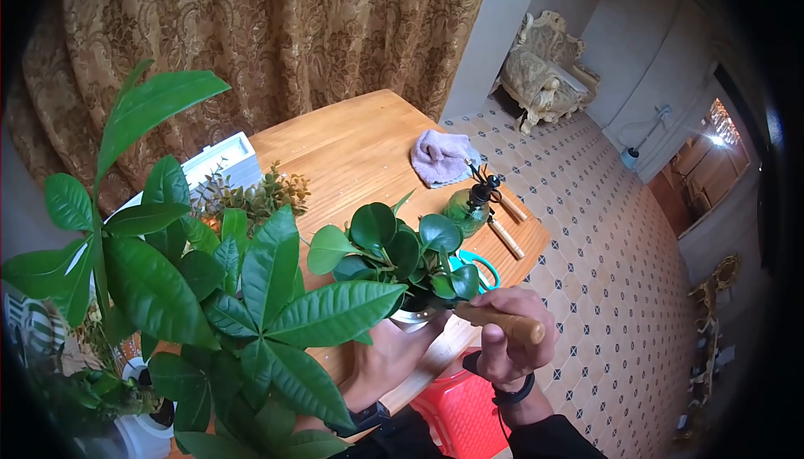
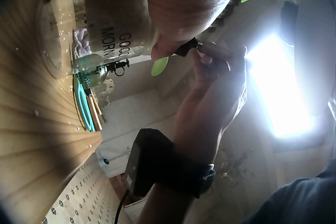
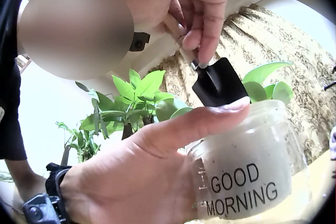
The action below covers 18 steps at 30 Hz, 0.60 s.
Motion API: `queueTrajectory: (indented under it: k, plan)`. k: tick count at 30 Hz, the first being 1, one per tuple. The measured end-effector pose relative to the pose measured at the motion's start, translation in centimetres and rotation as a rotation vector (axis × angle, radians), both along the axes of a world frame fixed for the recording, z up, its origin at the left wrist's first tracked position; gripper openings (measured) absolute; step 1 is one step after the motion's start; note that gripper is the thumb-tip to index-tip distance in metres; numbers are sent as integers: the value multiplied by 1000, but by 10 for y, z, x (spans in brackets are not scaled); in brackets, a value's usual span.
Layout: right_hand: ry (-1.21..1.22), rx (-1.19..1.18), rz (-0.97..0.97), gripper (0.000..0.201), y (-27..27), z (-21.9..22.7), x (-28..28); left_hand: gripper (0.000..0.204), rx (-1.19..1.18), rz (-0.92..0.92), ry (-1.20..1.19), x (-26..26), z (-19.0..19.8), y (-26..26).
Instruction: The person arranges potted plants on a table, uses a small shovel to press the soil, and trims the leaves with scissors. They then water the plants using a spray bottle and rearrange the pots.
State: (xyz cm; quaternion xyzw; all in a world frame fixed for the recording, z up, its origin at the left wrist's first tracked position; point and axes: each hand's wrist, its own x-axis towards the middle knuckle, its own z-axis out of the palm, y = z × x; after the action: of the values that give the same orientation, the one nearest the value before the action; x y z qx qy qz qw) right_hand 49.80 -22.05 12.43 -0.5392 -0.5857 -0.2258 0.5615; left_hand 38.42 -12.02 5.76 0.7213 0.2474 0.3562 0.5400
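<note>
My left hand (image 1: 389, 363) grips a clear pot (image 3: 299, 176) with a whitish inner cup (image 3: 247, 176) lettered GOOD MORNING. Round green leaves of a potted plant (image 1: 402, 250) rise from its top. In the right wrist view the left thumb (image 3: 210, 121) lies along the rim. My right hand (image 1: 519, 333) holds a small trowel by its wooden handle (image 1: 507, 322). Its black blade (image 3: 220, 83) is at the pot's rim, close by the left thumb. Leaves and the left hand cover much of the pot in the head view.
A green glass spray bottle (image 1: 466, 212), teal-handled scissors (image 1: 490, 268), a wooden-handled tool (image 1: 507, 237) and a purple cloth (image 1: 441, 156) lie toward the table's (image 1: 343, 136) right edge. A large leafy plant (image 1: 268, 333) fills the left foreground. A red stool (image 1: 469, 417) stands below.
</note>
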Motion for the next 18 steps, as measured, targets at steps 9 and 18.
queueTrajectory:
  k: [9, 18]
  plan:
    - [-18, -65, -16, 26, 1, 5, -1, 30, -66, -58, -53, 0, -3, 3]
    - [24, -52, 24, 26, -1, 11, -5, 28, 72, -25, -12, 4, -5, 4]
